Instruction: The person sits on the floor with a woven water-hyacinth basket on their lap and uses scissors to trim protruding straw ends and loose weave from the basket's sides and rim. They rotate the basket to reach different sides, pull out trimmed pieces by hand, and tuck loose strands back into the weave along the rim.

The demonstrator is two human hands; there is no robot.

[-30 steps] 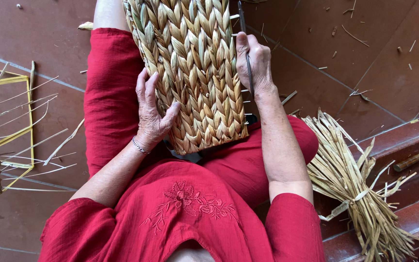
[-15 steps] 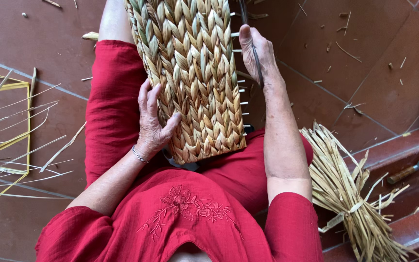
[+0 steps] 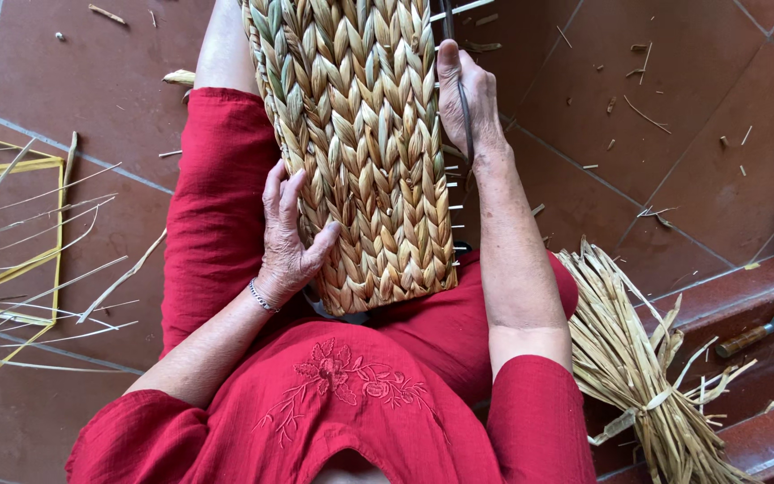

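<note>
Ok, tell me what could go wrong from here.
The bare wire ends sticking out of the basket edge could scratch the right forearm beside them. The thin tool in the right hand might slip toward the fingers. The left hand only presses the weave, so the basket could slide off the lap.

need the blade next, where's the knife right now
In the head view the knife lies at the far right on the red step, beside the bundle of dried straw, past the right hand's forearm.
</note>
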